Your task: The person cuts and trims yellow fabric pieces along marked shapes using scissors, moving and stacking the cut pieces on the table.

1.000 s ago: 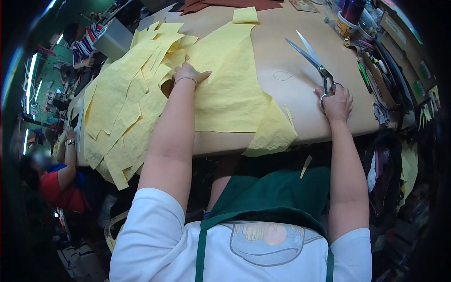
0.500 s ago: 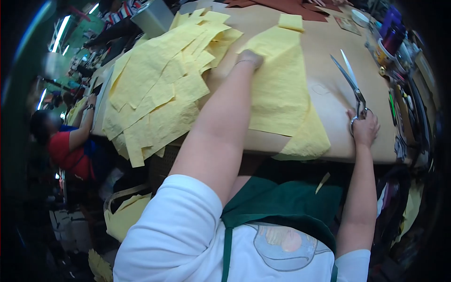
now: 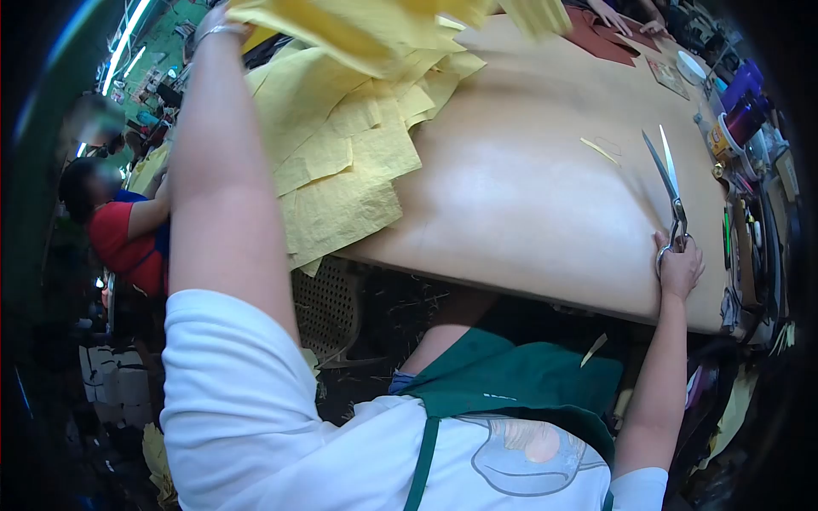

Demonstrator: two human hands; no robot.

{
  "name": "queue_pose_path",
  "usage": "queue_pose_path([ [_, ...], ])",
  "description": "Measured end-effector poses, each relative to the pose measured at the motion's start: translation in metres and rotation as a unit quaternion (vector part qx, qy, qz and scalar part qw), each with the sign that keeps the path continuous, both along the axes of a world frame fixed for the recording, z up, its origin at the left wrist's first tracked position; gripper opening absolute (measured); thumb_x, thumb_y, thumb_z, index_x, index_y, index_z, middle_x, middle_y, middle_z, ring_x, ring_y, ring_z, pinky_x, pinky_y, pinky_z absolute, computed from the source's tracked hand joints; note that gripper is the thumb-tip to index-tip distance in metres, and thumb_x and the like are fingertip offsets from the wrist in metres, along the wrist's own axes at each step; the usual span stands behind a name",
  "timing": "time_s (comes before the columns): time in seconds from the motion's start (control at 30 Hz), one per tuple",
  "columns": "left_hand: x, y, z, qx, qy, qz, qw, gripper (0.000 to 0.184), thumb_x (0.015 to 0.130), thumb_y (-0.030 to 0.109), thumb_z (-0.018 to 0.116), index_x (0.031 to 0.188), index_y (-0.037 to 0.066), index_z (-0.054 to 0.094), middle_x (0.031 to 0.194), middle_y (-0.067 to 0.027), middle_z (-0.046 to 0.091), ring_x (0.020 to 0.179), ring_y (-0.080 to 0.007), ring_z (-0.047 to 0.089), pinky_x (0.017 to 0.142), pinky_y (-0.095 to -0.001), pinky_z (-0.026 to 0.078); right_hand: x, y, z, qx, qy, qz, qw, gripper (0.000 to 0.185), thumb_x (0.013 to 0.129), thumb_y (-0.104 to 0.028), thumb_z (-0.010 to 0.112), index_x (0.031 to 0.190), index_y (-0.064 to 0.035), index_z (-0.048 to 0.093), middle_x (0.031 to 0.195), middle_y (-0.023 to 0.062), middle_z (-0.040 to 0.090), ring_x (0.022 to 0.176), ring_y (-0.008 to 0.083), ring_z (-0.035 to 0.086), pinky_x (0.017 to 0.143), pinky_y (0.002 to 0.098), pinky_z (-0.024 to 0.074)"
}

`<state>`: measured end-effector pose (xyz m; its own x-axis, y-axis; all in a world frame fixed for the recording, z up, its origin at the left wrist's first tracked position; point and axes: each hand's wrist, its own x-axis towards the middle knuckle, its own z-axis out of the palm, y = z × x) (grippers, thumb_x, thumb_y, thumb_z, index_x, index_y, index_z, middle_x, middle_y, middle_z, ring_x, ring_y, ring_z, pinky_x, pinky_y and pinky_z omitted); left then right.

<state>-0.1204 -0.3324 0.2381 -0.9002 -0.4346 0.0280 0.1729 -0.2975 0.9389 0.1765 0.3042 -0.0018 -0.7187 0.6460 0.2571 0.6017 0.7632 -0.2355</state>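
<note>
My left hand (image 3: 223, 25) is at the top left, closed on the edge of a yellow sheet (image 3: 341, 32), which is blurred and lifted above a pile of yellow sheets (image 3: 341, 153). Part of the pile lies hidden under the raised sheet and behind my left arm. At the right edge of the table (image 3: 511, 204), my right hand (image 3: 681, 269) grips the handles of large metal scissors (image 3: 671, 189). The scissor blades are apart and point away from me. A thin yellow strip (image 3: 600, 151) lies left of the blades.
Another person's hands (image 3: 626, 19) are near brown pieces (image 3: 598, 38) at the far edge. Cups and tools, including a purple container (image 3: 746, 117), line the right side. A person in red (image 3: 123, 234) is at the left. A perforated chair seat (image 3: 324, 307) is below the table.
My left hand has swung to the upper left, lifting the yellow sheet off the table over the pile. My right hand still holds the scissors. The view has shifted.
</note>
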Motion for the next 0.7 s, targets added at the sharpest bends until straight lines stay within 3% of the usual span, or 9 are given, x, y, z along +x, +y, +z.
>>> queue_pose_path([
  [0.17, 0.047, -0.139, -0.028, -0.069, -0.122, 0.120, 0.983, 0.030, 0.085, 0.023, 0.044, 0.108, 0.007, 0.052, 0.103, -0.0081, 0.057, 0.088, -0.0217, 0.058, 0.070, -0.0338, 0.050, 0.000, -0.009, 0.005, 0.000, 0.002, -0.020, 1.000, 0.056, 0.063, -0.051, 0.066, 0.097, -0.0072, 0.057, 0.100, 0.0111, 0.052, 0.099, 0.0315, 0.045, 0.085, 0.0415, 0.0343],
  [0.33, 0.125, -0.179, -0.114, -0.245, -0.241, 0.183, 0.921, 0.028, 0.085, 0.022, 0.047, 0.110, 0.010, 0.053, 0.103, -0.0058, 0.056, 0.086, -0.0209, 0.058, 0.068, -0.0340, 0.051, -0.002, 0.009, -0.006, 0.031, -0.019, 0.015, 0.999, 0.054, 0.066, -0.054, 0.062, 0.091, -0.0067, 0.060, 0.087, 0.0133, 0.059, 0.086, 0.0308, 0.054, 0.079, 0.0416, 0.0390],
  [0.4, 0.176, -0.202, -0.139, -0.576, -0.348, 0.230, 0.703, 0.052, 0.073, 0.034, 0.061, 0.115, 0.007, 0.046, 0.105, -0.0155, 0.054, 0.093, -0.0281, 0.054, 0.075, -0.0379, 0.046, -0.007, 0.008, -0.002, 0.019, -0.035, 0.018, 0.999, 0.054, 0.068, -0.054, 0.060, 0.093, -0.0065, 0.061, 0.089, 0.0142, 0.061, 0.084, 0.0308, 0.056, 0.075, 0.0395, 0.0418],
  [0.43, 0.205, -0.211, -0.146, -0.704, -0.395, 0.218, 0.549, 0.066, 0.066, 0.041, 0.066, 0.116, 0.005, 0.042, 0.108, -0.0224, 0.051, 0.101, -0.0346, 0.050, 0.081, -0.0394, 0.043, -0.007, 0.014, -0.006, 0.026, -0.041, 0.028, 0.998, 0.055, 0.068, -0.054, 0.059, 0.094, -0.0066, 0.061, 0.092, 0.0147, 0.061, 0.084, 0.0308, 0.056, 0.073, 0.0383, 0.0427],
  [0.5, 0.290, -0.187, -0.167, -0.771, -0.286, 0.216, 0.525, 0.059, 0.067, 0.038, 0.066, 0.110, 0.003, 0.047, 0.108, -0.0210, 0.052, 0.100, -0.0325, 0.051, 0.084, -0.0379, 0.042, -0.011, 0.030, -0.015, 0.033, -0.068, 0.021, 0.997, 0.060, 0.067, -0.057, 0.059, 0.098, -0.0048, 0.061, 0.096, 0.0165, 0.060, 0.089, 0.0303, 0.055, 0.077, 0.0367, 0.0417],
  [0.6, 0.426, -0.192, -0.199, -0.726, -0.375, 0.024, 0.576, 0.056, 0.064, 0.036, 0.071, 0.106, 0.003, 0.053, 0.108, -0.0175, 0.053, 0.097, -0.0304, 0.053, 0.085, -0.0361, 0.041, -0.010, 0.051, -0.025, 0.051, -0.048, 0.074, 0.995, 0.067, 0.067, -0.059, 0.057, 0.099, 0.0000, 0.059, 0.099, 0.0179, 0.058, 0.094, 0.0314, 0.053, 0.083, 0.0369, 0.0391],
  [0.63, 0.474, -0.211, -0.221, -0.704, -0.487, -0.050, 0.514, 0.067, 0.063, 0.048, 0.067, 0.111, 0.003, 0.051, 0.115, -0.0177, 0.049, 0.107, -0.0290, 0.047, 0.091, -0.0385, 0.037, -0.008, 0.043, -0.016, 0.064, -0.079, 0.060, 0.993, 0.069, 0.067, -0.059, 0.057, 0.100, 0.0011, 0.058, 0.101, 0.0180, 0.058, 0.096, 0.0318, 0.053, 0.085, 0.0369, 0.0381],
  [0.67, 0.513, -0.194, -0.226, -0.709, -0.574, -0.126, 0.390, 0.080, 0.063, 0.062, 0.057, 0.121, 0.009, 0.044, 0.131, -0.0147, 0.033, 0.123, -0.0294, 0.027, 0.097, -0.0497, 0.026, -0.007, 0.047, -0.017, 0.050, -0.070, 0.063, 0.994, 0.070, 0.067, -0.061, 0.056, 0.100, 0.0009, 0.058, 0.100, 0.0180, 0.058, 0.095, 0.0323, 0.053, 0.084, 0.0376, 0.0381],
  [0.7, 0.541, -0.165, -0.223, -0.644, -0.662, -0.121, 0.364, 0.082, 0.063, 0.065, 0.053, 0.125, 0.013, 0.038, 0.136, -0.0112, 0.024, 0.126, -0.0295, 0.017, 0.097, -0.0552, 0.019, -0.007, 0.047, -0.017, 0.071, -0.076, 0.049, 0.993, 0.071, 0.067, -0.062, 0.055, 0.100, 0.0009, 0.059, 0.099, 0.0179, 0.058, 0.093, 0.0321, 0.053, 0.084, 0.0380, 0.0384],
])
